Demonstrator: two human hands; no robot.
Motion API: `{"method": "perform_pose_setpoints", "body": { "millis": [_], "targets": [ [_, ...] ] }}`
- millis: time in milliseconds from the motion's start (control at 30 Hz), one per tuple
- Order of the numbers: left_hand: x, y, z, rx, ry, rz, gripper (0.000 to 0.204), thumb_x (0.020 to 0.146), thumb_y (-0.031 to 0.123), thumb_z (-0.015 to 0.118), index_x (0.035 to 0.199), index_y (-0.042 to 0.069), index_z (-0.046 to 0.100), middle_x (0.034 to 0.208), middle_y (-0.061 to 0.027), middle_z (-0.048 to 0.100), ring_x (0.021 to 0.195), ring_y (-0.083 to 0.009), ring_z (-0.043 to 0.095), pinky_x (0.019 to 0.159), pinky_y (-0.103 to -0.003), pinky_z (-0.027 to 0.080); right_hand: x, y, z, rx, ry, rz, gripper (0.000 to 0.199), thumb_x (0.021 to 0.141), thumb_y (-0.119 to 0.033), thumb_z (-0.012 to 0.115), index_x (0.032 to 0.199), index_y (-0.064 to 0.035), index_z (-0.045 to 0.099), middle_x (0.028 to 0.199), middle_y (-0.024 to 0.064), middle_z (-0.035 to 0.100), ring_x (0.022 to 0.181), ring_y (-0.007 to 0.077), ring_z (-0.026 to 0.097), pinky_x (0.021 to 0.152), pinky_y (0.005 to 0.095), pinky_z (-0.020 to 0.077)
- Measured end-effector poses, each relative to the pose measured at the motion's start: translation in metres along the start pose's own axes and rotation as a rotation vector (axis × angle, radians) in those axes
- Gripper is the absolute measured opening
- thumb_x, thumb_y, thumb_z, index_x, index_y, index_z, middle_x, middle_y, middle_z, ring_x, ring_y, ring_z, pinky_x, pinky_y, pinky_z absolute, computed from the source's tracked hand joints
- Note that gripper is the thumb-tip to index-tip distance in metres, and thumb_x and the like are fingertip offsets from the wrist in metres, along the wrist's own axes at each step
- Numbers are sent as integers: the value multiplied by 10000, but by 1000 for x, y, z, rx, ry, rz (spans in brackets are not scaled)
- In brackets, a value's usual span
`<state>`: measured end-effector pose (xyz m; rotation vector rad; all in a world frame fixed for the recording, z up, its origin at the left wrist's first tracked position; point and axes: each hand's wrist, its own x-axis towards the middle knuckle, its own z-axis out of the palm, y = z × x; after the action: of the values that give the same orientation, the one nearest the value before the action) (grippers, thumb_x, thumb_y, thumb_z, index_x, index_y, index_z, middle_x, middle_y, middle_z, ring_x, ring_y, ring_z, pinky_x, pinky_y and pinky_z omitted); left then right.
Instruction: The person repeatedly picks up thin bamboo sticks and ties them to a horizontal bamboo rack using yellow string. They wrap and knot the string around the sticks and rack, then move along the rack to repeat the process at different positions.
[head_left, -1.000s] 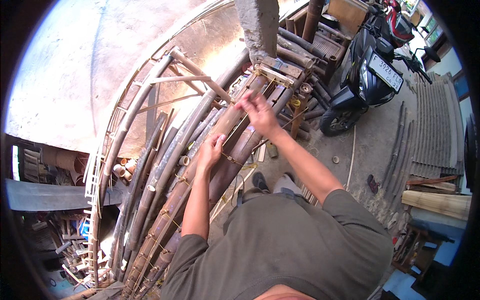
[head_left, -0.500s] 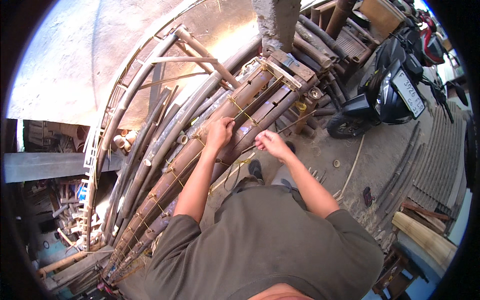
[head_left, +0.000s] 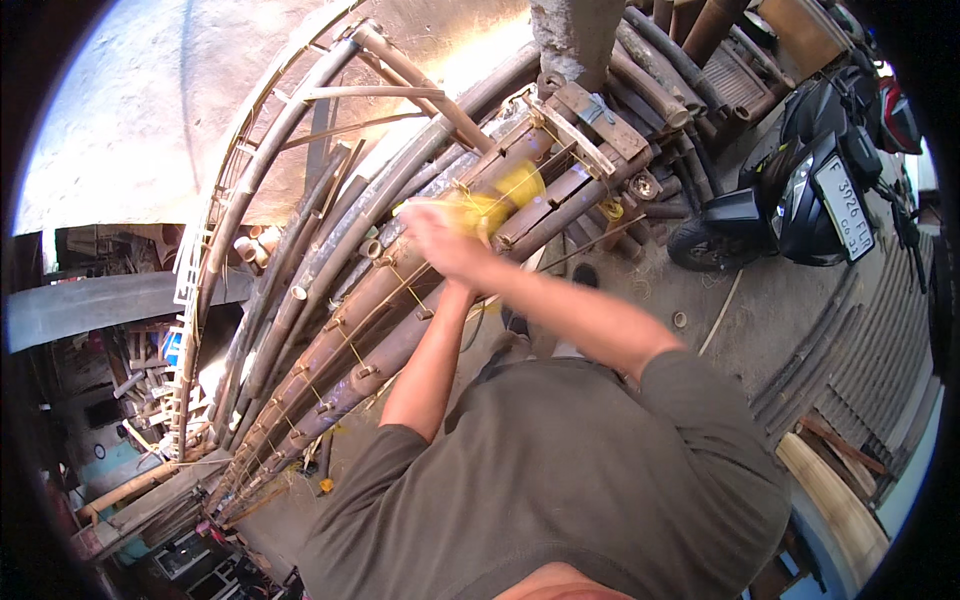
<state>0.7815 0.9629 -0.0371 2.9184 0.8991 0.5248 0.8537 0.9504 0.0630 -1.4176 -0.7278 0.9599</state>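
Two long bamboo poles (head_left: 345, 318) lie side by side, with short wooden pegs along them and thin yellow cord tied across. My right hand (head_left: 445, 240) reaches leftward over the nearer pole, its fingers smeared by motion. Beneath it, my left hand (head_left: 461, 290) shows little more than the wrist; the right hand hides its fingers. A blurred bundle of yellow cord (head_left: 500, 200) is at the hands, above the poles; which hand holds it cannot be made out. A wooden end piece (head_left: 575, 140) spans the poles' far ends.
A curved bamboo frame (head_left: 262, 160) stands at left, near more loose poles (head_left: 335, 240). A concrete post (head_left: 572, 40) rises beyond the far end. To the right are a parked motorcycle (head_left: 790, 205) and corrugated sheets (head_left: 880, 330) on the ground.
My right hand has swung left and crossed over my left hand. A blurred yellow cord bundle now shows at the hands. The view has shifted slightly.
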Motion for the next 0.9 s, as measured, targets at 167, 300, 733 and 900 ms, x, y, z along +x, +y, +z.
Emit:
{"method": "perform_pose_setpoints", "body": {
  "millis": [167, 300, 733, 900],
  "targets": [
    [20, 18, -37, -446, -27, -374, 204, 952, 244, 568, 996, 95, 700, 943, -111, 702, 939, -297, 625, 811, -467, 327, 86, -17, -56, -1451, -208, -113, 667, 938, -643, 402, 1094, -78, 720, 1243, 170, 629, 1211, 368, 537, 954, 561, 396],
    [27, 25, -51, -460, -18, -382, 224, 962, 242, 560, 987, 78, 711, 913, -156, 695, 928, -322, 626, 835, -464, 364, 118, 4, -73, -636, -595, -45, 568, 954, -565, 495, 885, -55, 734, 890, 132, 712, 847, 232, 656, 769, 400, 494],
    [28, 25, -37, -461, 75, -358, 200, 956, 224, 573, 970, 78, 709, 904, -104, 695, 929, -267, 615, 830, -437, 324, 118, 7, -53, -340, -319, -88, 429, 945, -413, 557, 820, -14, 655, 712, 102, 647, 673, 193, 610, 635, 351, 480],
    [11, 18, -20, -511, 143, -372, 150, 941, 210, 597, 927, 112, 710, 878, -65, 694, 906, -233, 613, 812, -433, 304, -45, -30, -104, -494, -773, -210, 342, 954, -257, 530, 730, -5, 590, 667, 148, 591, 628, 317, 568, 621, 434, 469]
  ]
}}
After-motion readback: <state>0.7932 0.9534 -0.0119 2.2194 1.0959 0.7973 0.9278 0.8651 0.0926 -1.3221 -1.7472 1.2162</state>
